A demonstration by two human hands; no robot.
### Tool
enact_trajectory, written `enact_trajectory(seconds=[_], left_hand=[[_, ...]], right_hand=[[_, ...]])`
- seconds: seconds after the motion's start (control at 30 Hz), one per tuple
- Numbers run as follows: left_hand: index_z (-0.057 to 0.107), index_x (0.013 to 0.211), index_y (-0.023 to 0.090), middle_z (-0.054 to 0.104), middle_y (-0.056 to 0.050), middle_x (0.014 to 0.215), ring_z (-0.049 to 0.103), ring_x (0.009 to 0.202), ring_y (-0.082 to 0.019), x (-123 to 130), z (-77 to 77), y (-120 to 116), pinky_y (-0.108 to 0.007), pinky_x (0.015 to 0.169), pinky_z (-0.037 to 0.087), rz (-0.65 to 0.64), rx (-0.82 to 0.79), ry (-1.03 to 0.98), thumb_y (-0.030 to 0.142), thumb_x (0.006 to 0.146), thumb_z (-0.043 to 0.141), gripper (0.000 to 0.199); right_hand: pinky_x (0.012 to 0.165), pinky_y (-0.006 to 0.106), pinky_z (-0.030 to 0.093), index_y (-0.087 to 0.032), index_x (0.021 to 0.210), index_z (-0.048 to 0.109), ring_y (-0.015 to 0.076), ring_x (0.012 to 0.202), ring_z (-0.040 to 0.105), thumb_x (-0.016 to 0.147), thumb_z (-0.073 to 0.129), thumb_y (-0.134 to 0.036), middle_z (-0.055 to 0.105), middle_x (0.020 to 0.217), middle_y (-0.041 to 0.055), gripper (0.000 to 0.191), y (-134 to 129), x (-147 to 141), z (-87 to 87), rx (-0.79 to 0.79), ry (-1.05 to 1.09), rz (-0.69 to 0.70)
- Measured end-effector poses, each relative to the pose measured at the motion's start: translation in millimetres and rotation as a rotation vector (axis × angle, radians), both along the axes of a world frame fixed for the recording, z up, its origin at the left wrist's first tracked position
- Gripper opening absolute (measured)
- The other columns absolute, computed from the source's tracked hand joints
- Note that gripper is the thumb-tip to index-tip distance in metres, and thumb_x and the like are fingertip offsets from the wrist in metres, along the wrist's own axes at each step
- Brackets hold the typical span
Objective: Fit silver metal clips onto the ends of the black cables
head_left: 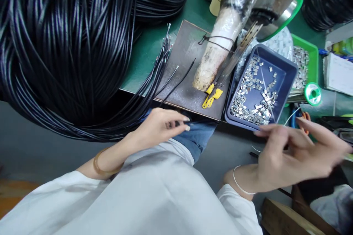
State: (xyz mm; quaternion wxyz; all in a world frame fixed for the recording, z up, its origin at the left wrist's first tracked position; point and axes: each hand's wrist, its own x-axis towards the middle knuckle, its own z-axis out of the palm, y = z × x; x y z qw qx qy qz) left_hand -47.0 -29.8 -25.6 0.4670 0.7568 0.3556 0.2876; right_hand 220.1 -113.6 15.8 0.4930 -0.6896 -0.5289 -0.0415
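Note:
My left hand (162,126) is closed in a pinch on the end of a black cable (193,122), just off the front edge of a brown board (190,101). To the right, my right hand (298,150) is partly blurred at the front of a blue-grey bin (289,77). Its thumb and index finger are pressed together, but what they hold is too small to name. Small metal clips (248,106) lie in the bin. Several black cable ends (165,58) with bared tips rest over the board's left side.
A large bundle of black cables (68,44) covers the left. A wrapped machine part (226,33) stands over the board, with yellow-tipped pieces (212,97) below. Further right are a green bin (313,58), a spool (313,93) and papers (340,73). A cardboard box (284,216) is at lower right.

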Motion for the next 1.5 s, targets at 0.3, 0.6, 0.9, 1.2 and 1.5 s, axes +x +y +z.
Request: enact_trajectory(seconds=[0.3, 0.6, 0.9, 1.2, 1.5], left_hand=[[0.070, 0.081, 0.017, 0.064, -0.003, 0.079, 0.059, 0.069, -0.016, 3, -6.4, 52, -0.029, 0.065, 0.043, 0.549, 0.377, 0.154, 0.014, 0.079, 0.066, 0.006], [0.065, 0.088, 0.021, 0.068, 0.000, 0.071, 0.049, 0.043, -0.007, 10, 30.2, 27, -0.023, 0.040, 0.038, 0.156, -0.424, -0.696, 0.050, 0.080, 0.073, 0.032], [0.074, 0.080, 0.015, 0.060, 0.003, 0.052, 0.034, 0.039, -0.003, 42, 8.1, 7, -0.018, 0.037, 0.021, 0.034, -0.806, -0.759, 0.029, 0.074, 0.080, 0.016], [0.076, 0.080, 0.013, 0.074, -0.003, 0.074, 0.064, 0.065, -0.010, 47, 4.4, 7, -0.020, 0.065, 0.053, 0.203, -0.505, -0.618, 0.020, 0.075, 0.075, 0.009], [0.070, 0.078, 0.011, 0.060, 0.002, 0.060, 0.050, 0.053, -0.005, 51, 15.0, 8, -0.016, 0.051, 0.042, 0.150, -0.463, -0.540, 0.020, 0.080, 0.069, 0.009]], right_hand=[[0.063, 0.032, 0.043, -0.023, 0.070, 0.062, 0.0146, 0.056, 0.056, 0.078, 0.070, -0.024, 0.068, 0.074, 0.0009, 0.011, 45, 67, -10.4, -0.464, -0.437, -0.070], [0.060, 0.030, 0.044, -0.024, 0.062, 0.063, 0.0133, 0.055, 0.059, 0.066, 0.078, -0.021, 0.069, 0.066, -0.0015, 0.016, 66, 74, -0.4, -0.678, -0.225, 0.003], [0.066, 0.030, 0.045, -0.021, 0.068, 0.060, 0.0121, 0.060, 0.055, 0.073, 0.065, -0.021, 0.063, 0.071, -0.0023, 0.008, 62, 45, -4.2, -0.507, -0.305, 0.008], [0.058, 0.027, 0.058, -0.020, 0.072, 0.062, 0.0129, 0.066, 0.069, 0.079, 0.074, -0.018, 0.067, 0.078, -0.0021, 0.014, 36, -55, -5.8, -0.011, 0.144, 0.236], [0.070, 0.030, 0.063, -0.021, 0.086, 0.068, 0.0140, 0.084, 0.072, 0.085, 0.070, -0.019, 0.070, 0.092, 0.0011, 0.003, 42, -73, -27.6, 0.007, 0.310, 0.283]])
